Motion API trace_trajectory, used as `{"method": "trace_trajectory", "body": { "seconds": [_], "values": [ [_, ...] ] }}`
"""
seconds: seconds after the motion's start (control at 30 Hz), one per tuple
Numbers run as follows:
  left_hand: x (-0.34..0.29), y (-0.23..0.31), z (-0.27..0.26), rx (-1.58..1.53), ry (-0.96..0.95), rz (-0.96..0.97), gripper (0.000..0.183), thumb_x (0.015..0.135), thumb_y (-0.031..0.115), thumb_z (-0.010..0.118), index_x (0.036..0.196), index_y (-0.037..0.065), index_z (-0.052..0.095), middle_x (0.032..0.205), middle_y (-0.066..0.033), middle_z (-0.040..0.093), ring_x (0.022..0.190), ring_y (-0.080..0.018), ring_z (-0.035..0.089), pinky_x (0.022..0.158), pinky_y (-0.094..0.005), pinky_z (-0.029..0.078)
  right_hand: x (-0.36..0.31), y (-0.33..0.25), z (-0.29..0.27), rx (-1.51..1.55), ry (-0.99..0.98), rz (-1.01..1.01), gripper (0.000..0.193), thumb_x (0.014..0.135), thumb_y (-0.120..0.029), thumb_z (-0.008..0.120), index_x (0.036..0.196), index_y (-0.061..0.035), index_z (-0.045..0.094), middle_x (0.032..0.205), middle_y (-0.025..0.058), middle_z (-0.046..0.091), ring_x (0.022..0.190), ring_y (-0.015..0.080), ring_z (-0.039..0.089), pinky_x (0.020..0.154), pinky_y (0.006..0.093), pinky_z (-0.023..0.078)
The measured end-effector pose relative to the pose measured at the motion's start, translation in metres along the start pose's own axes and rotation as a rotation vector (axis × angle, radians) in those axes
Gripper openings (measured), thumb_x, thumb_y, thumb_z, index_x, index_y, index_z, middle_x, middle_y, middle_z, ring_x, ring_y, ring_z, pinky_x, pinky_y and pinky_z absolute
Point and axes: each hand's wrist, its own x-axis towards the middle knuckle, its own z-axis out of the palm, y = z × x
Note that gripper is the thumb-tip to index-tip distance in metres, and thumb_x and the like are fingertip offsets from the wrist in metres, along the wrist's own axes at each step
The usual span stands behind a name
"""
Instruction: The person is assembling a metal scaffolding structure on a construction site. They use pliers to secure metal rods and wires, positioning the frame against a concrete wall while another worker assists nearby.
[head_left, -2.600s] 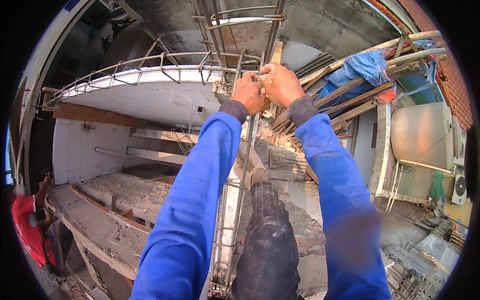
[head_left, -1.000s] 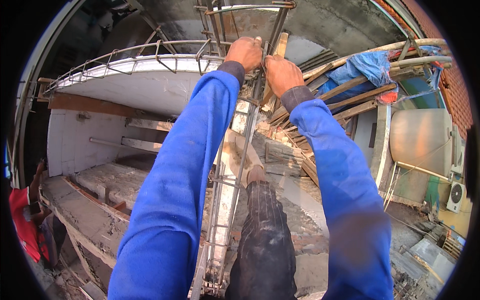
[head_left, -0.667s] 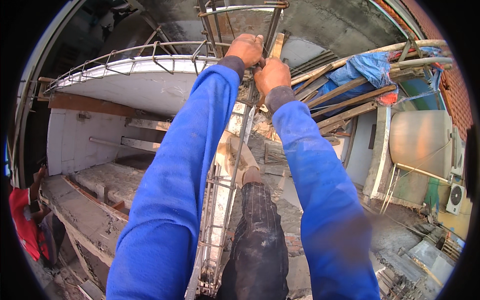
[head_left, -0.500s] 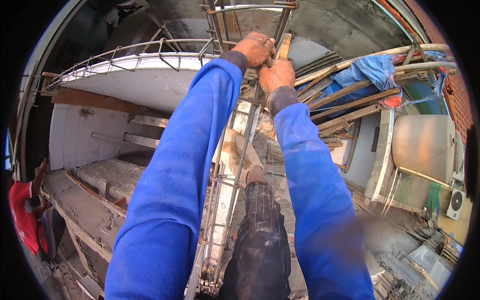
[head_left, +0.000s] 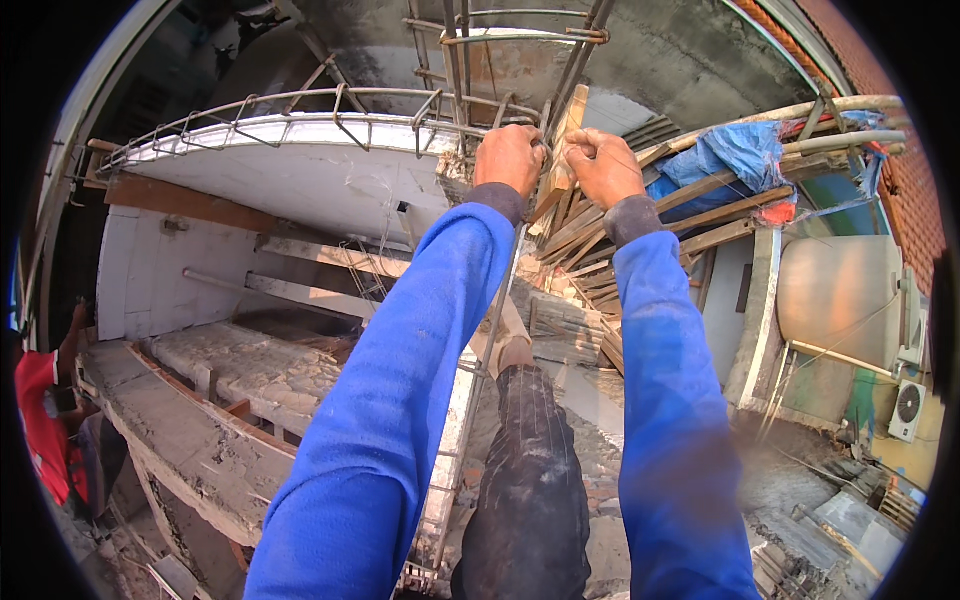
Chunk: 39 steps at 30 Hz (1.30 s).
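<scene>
Your two hands are apart at the junction of three runs of rebar cage [head_left: 395, 121]: one curving left, one running down between your sleeves, one standing beyond. Your left hand [head_left: 509, 160] is curled next to the bars, your right hand [head_left: 606, 168] has fingertips bunched near the thumb; whether either grips anything, you cannot tell from here. One pale board [head_left: 575, 110] stands just behind your fingers. Farther right lies one blue tarp [head_left: 735, 160]; far left, one person in red [head_left: 40, 420].
</scene>
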Motion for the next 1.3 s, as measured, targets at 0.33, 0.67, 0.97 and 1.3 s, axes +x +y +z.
{"method": "trace_trajectory", "body": {
  "seconds": [0.33,0.67,0.97,1.3],
  "values": [
    [0.0,-0.011,0.003,0.004,0.09,0.081,0.023,0.084,0.02,0.058,0.095,0.006,0.073,0.09,-0.0202,0.067,0.087,-0.0389,0.064,0.079,-0.0447,0.05,0.01,-0.025,0.02,-0.007,0.39,-0.022,0.048,0.078,-0.04,0.077,0.104,-0.0019,0.064,0.09,0.0066,0.068,0.079,0.0177,0.065,0.072,0.0331,0.053],
    [-0.005,-0.015,0.002,-0.06,0.122,0.276,0.018,0.084,0.012,0.059,0.09,-0.001,0.069,0.096,-0.0194,0.067,0.09,-0.0378,0.064,0.078,-0.0425,0.051,0.03,-0.019,0.051,0.053,0.49,0.035,0.025,0.084,-0.034,0.067,0.09,-0.0113,0.075,0.09,0.0104,0.072,0.085,0.0289,0.069,0.077,0.0371,0.053],
    [0.013,-0.026,-0.009,0.25,-0.052,0.47,0.025,0.085,0.003,0.054,0.102,0.007,0.071,0.101,-0.0128,0.065,0.093,-0.0325,0.064,0.081,-0.0403,0.053,0.016,0.017,0.036,-0.191,0.516,0.077,0.015,0.082,-0.024,0.071,0.087,-0.0105,0.073,0.086,0.0023,0.067,0.094,0.02,0.059,0.093,0.0365,0.035],
    [0.02,0.008,-0.022,0.726,-0.292,0.546,0.022,0.088,0.012,0.054,0.101,0.014,0.072,0.11,-0.0086,0.062,0.104,-0.0258,0.062,0.084,-0.0386,0.053,0.026,0.022,0.03,-0.673,0.53,-0.308,0.019,0.082,-0.032,0.068,0.089,-0.0151,0.074,0.1,0.0047,0.061,0.102,0.0231,0.056,0.09,0.0405,0.038]
  ]
}}
